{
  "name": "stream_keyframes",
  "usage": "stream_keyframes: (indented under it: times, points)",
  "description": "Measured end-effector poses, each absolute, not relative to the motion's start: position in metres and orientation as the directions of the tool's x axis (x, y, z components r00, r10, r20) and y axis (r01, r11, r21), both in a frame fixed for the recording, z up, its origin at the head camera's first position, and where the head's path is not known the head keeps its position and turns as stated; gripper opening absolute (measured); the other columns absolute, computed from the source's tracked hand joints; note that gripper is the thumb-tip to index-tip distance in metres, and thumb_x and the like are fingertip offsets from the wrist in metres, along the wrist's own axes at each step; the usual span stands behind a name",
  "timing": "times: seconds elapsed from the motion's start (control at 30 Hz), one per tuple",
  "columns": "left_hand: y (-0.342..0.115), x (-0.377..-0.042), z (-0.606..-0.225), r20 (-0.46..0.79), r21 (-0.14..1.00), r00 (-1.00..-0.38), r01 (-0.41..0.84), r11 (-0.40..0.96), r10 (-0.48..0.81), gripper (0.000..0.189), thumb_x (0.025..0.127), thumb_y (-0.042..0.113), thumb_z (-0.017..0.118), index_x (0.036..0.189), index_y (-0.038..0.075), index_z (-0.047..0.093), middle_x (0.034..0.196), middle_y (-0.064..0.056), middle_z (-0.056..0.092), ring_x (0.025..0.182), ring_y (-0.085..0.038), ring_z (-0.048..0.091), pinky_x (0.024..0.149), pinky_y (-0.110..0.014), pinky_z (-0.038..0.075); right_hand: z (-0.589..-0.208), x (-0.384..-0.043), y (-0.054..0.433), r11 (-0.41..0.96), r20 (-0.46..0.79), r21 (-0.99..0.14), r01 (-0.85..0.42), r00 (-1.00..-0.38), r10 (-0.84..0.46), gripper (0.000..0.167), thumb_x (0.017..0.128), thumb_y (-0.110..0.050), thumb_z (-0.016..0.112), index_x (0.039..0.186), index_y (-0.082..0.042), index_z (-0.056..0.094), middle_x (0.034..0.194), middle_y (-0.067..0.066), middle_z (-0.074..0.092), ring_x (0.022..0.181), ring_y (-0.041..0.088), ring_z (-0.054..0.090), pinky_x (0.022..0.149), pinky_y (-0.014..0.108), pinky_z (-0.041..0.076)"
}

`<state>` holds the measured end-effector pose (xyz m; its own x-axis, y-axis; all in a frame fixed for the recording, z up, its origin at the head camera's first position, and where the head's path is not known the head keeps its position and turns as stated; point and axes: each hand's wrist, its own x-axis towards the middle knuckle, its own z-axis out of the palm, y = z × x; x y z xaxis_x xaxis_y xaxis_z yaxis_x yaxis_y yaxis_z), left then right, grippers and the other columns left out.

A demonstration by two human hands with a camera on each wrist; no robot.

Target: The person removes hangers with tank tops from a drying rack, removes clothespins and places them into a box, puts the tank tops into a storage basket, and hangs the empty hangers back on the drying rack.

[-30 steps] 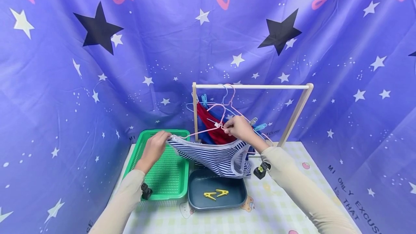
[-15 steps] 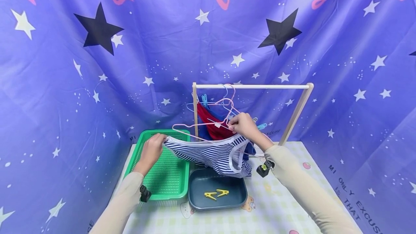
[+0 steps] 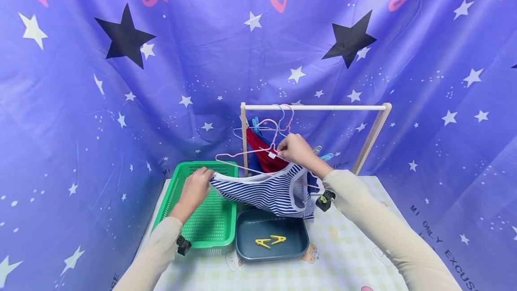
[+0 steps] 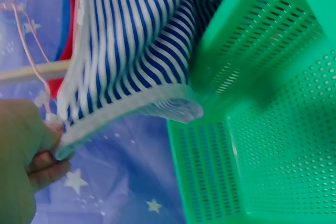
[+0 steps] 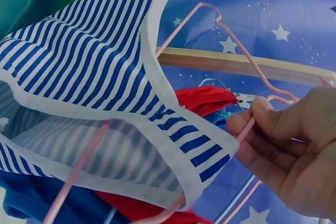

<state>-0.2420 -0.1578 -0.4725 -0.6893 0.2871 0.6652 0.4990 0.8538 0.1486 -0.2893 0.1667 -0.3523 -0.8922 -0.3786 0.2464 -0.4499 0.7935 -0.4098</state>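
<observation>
My left hand [image 3: 197, 187] pinches the left corner of blue-and-white striped briefs [image 3: 262, 194] with white trim. My right hand [image 3: 297, 151] pinches a pink hanger [image 3: 238, 152] just right of its neck, thumb against fingers. The hanger's left end sits above the briefs' waistband in the head view. In the right wrist view, the briefs' other corner [image 5: 210, 156] is on the hanger's right arm, close to my right fingertips, and pink wire shows through the leg opening. Behind, red cloth [image 3: 260, 149] and blue cloth hang from a white-barred rack [image 3: 323, 108].
A green perforated basket [image 3: 234, 226] stands at left. Beside it, a dark blue tray [image 3: 270, 256] holds two yellow clothespins [image 3: 278, 239]. Blue clothespins [image 3: 255, 122] grip the hung clothes. A starry purple curtain surrounds the checked tabletop [image 3: 343, 259].
The hanger's left end has lifted away from the left hand and now sits above the waistband. Both hands have shifted slightly, keeping their holds.
</observation>
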Motion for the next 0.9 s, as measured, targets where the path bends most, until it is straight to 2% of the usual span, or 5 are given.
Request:
stream_keyframes:
  times: [0.13, 0.33, 0.53, 0.73, 0.9]
  points:
    - [-0.150, -0.236, -0.466, 0.624, 0.154, -0.726, 0.478, 0.865, 0.290, 0.027, 0.070, -0.016, 0.073, 0.093, -0.003, 0.074, 0.084, -0.014, 0.069, 0.072, -0.029, 0.067, 0.061, -0.041, 0.059, -0.350, -0.292, 0.158, 0.779, 0.185, -0.453, -0.434, -0.900, -0.394, 0.007, 0.086, -0.001, 0.073, 0.085, 0.002, 0.079, 0.074, 0.012, 0.077, 0.058, 0.013, 0.069, 0.060, 0.024, 0.054]
    - [-0.140, -0.226, -0.456, 0.590, 0.147, -0.747, 0.472, 0.869, 0.306, 0.022, 0.072, -0.012, 0.076, 0.092, -0.003, 0.074, 0.082, -0.012, 0.066, 0.070, -0.027, 0.065, 0.060, -0.039, 0.058, -0.345, -0.294, 0.146, 0.773, 0.095, -0.495, -0.398, -0.909, -0.407, 0.014, 0.088, -0.002, 0.073, 0.076, 0.004, 0.076, 0.068, 0.016, 0.074, 0.062, 0.025, 0.075, 0.051, 0.017, 0.048]
    - [-0.128, -0.221, -0.451, 0.566, 0.134, -0.747, 0.500, 0.855, 0.348, 0.024, 0.073, -0.010, 0.078, 0.096, -0.003, 0.074, 0.084, -0.012, 0.066, 0.073, -0.026, 0.064, 0.063, -0.037, 0.059, -0.345, -0.298, 0.136, 0.729, 0.024, -0.585, -0.356, -0.906, -0.423, 0.013, 0.086, 0.001, 0.074, 0.075, 0.006, 0.075, 0.067, 0.017, 0.074, 0.062, 0.027, 0.075, 0.057, 0.027, 0.060]
    - [-0.115, -0.217, -0.448, 0.595, 0.081, -0.691, 0.559, 0.825, 0.409, 0.027, 0.071, -0.011, 0.079, 0.096, -0.002, 0.074, 0.085, -0.011, 0.066, 0.075, -0.026, 0.065, 0.066, -0.036, 0.059, -0.352, -0.302, 0.125, 0.675, -0.038, -0.685, -0.274, -0.912, -0.409, 0.011, 0.086, 0.003, 0.074, 0.076, 0.008, 0.073, 0.071, 0.021, 0.074, 0.063, 0.027, 0.076, 0.060, 0.031, 0.062]
    - [-0.101, -0.214, -0.447, 0.656, -0.020, -0.578, 0.629, 0.777, 0.485, 0.024, 0.072, -0.009, 0.079, 0.092, 0.002, 0.074, 0.082, -0.007, 0.065, 0.074, -0.024, 0.063, 0.066, -0.035, 0.057, -0.354, -0.303, 0.116, 0.652, -0.058, -0.727, -0.216, -0.927, -0.371, 0.011, 0.085, 0.005, 0.074, 0.075, 0.007, 0.073, 0.075, 0.024, 0.074, 0.065, 0.029, 0.076, 0.061, 0.032, 0.063]
